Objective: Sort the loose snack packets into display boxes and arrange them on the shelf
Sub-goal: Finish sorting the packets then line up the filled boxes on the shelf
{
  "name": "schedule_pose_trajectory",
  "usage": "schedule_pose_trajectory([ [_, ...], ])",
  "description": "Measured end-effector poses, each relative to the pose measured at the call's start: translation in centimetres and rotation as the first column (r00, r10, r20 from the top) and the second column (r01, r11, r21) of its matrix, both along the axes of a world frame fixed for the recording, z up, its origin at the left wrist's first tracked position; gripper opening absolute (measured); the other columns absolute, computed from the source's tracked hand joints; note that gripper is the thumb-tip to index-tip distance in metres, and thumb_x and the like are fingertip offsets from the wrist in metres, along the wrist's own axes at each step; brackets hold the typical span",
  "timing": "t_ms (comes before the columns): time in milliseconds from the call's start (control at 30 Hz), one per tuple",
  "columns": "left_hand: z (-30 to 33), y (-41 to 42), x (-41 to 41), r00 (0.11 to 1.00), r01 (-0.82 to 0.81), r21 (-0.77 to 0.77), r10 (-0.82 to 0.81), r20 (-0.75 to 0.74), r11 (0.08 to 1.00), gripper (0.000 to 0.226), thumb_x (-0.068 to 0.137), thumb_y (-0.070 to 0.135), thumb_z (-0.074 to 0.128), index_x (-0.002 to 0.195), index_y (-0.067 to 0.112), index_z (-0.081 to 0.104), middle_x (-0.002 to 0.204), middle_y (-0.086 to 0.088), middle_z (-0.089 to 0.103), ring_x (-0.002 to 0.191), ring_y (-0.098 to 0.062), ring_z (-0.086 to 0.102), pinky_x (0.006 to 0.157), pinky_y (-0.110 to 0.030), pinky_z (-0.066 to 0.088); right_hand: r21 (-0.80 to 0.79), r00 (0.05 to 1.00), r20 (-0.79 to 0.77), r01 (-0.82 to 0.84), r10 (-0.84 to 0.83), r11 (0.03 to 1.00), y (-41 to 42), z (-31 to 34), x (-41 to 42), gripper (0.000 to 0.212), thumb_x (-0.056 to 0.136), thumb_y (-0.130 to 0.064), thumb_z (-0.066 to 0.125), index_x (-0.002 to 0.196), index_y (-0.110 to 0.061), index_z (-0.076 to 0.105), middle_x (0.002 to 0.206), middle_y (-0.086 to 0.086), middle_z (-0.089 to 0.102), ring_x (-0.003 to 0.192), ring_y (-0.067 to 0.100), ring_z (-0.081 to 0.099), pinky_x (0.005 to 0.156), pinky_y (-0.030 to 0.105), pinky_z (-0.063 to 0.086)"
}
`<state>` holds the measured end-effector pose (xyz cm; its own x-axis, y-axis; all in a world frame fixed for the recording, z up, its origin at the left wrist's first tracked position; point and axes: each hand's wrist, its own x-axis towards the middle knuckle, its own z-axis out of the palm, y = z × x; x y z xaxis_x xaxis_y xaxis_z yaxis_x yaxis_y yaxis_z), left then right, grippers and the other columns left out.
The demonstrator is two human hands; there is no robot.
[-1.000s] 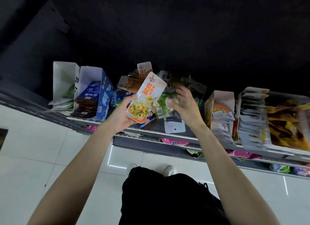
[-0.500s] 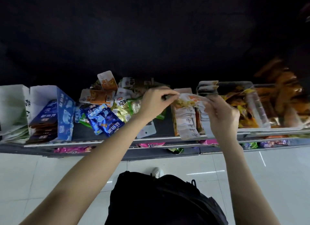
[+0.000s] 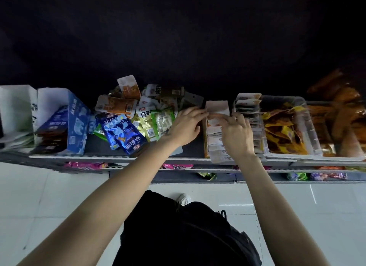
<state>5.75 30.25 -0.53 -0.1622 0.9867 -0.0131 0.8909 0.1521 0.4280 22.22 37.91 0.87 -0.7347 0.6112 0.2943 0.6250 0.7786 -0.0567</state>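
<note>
Shelf [image 3: 118,157], left to right: blue box [image 3: 76,125]; loose packets [image 3: 138,115]; left hand [image 3: 185,126], grip pinching the packet [image 3: 214,117] at its left edge; right hand [image 3: 236,136], grip pinching its right edge. Packet sits above the display box [image 3: 216,107]. Clear tray [image 3: 314,139] stands rightmost.

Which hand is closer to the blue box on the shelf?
The left hand. It sits right of the blue box, across the loose packet pile; the right hand is farther right, over the packet-filled display box.

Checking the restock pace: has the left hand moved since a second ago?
Yes. The left hand went right, from the loose pile to the display box.
</note>
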Motion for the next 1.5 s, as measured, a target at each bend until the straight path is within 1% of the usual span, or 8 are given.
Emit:
schedule_pose_trajectory([
  [233,-0.8,-6.9,-1.9,0.92,-0.388,0.127,0.375,0.113,0.913,0.035,0.092,0.024,0.055,0.127,0.02,0.054,0.113,0.003,0.066,0.107,-0.015,0.059,0.096,-0.034,0.045,-0.086,0.947,-0.268,-0.208,0.178,0.974,-4.8,1.3,-2.7,0.036,0.075,0.004,0.052,0.104,-0.009,0.069,0.1,0.007,0.069,0.092,0.029,0.063,0.076,0.036,0.05],
  [367,-3.3,-10.6,-3.4,0.729,-0.619,-0.14,0.632,0.262,0.773,0.037,0.089,0.024,0.06,0.124,0.014,0.05,0.107,-0.001,0.067,0.095,-0.019,0.065,0.071,-0.028,0.05,-0.547,0.993,0.018,-0.09,0.119,0.832,-7.3,-1.1,-6.7,0.035,0.093,-0.012,0.049,0.128,-0.014,0.052,0.108,0.014,0.063,0.086,0.035,0.064,0.065,0.035,0.05],
  [500,-4.9,-11.0,-3.6,0.7,-0.567,-0.378,0.67,0.246,0.732,0.055,0.09,0.029,0.058,0.137,0.011,0.035,0.124,-0.01,0.06,0.11,-0.029,0.059,0.093,-0.041,0.048,-0.627,0.946,0.321,0.243,-0.039,0.74,-8.2,-4.2,-9.8,0.05,0.094,-0.031,0.053,0.134,-0.009,0.031,0.12,0.017,0.055,0.107,0.034,0.056,0.078,0.037,0.046],
  [667,-5.0,-9.6,-2.9,0.73,-0.508,-0.393,0.626,0.275,0.766,0.058,0.091,0.026,0.056,0.141,0.011,0.031,0.118,-0.012,0.062,0.105,-0.028,0.061,0.088,-0.041,0.051,-0.762,0.956,0.214,0.291,-0.199,0.579,-8.4,-6.0,-11.2,0.06,0.09,-0.012,0.058,0.141,-0.019,0.027,0.106,0.016,0.062,0.094,0.033,0.062,0.067,0.033,0.046],
  [900,-5.6,-9.6,-3.0,0.796,-0.519,-0.42,0.6,0.081,0.745,0.071,0.082,0.025,0.064,0.143,0.014,0.028,0.139,-0.016,0.034,0.127,-0.032,0.035,0.105,-0.039,0.035,-0.62,0.966,0.24,0.23,-0.098,0.75,-8.2,-7.1,-11.9,0.048,0.089,-0.015,0.06,0.131,-0.012,0.036,0.117,0.019,0.057,0.107,0.034,0.055,0.085,0.037,0.046],
  [1100,-5.5,-9.4,-3.7,0.727,-0.543,-0.426,0.659,0.194,0.724,0.082,0.076,0.034,0.073,0.143,0.019,0.028,0.133,-0.017,0.036,0.123,-0.033,0.037,0.103,-0.036,0.034,-0.883,0.964,0.111,0.207,-0.242,0.421,-7.7,-6.3,-13.5,0.035,0.092,-0.008,0.055,0.123,-0.016,0.043,0.109,0.015,0.063,0.076,0.023,0.058,0.053,0.024,0.038],
  [1233,-4.3,-10.2,-5.0,0.707,-0.464,-0.452,0.626,0.33,0.762,0.099,0.065,0.054,0.077,0.145,0.032,0.023,0.142,-0.013,0.032,0.134,-0.033,0.025,0.107,-0.045,0.03,-0.929,0.959,0.005,0.109,-0.283,0.354,-6.7,-5.3,-13.6,0.015,0.091,-0.01,0.056,0.104,-0.018,0.058,0.112,0.008,0.064,0.084,0.019,0.06,0.069,0.027,0.047],
  [1500,2.1,-13.1,-7.3,0.819,-0.561,0.082,0.538,0.198,0.824,0.028,0.09,0.035,0.06,0.112,0.02,0.069,0.109,0.0,0.069,0.092,-0.018,0.063,0.072,-0.032,0.052,-0.987,0.868,-0.162,-0.151,-0.469,0.061,-6.2,1.7,-12.6,0.021,0.096,-0.008,0.046,0.099,-0.005,0.066,0.079,-0.001,0.066,0.068,0.009,0.062,0.057,0.017,0.043],
])
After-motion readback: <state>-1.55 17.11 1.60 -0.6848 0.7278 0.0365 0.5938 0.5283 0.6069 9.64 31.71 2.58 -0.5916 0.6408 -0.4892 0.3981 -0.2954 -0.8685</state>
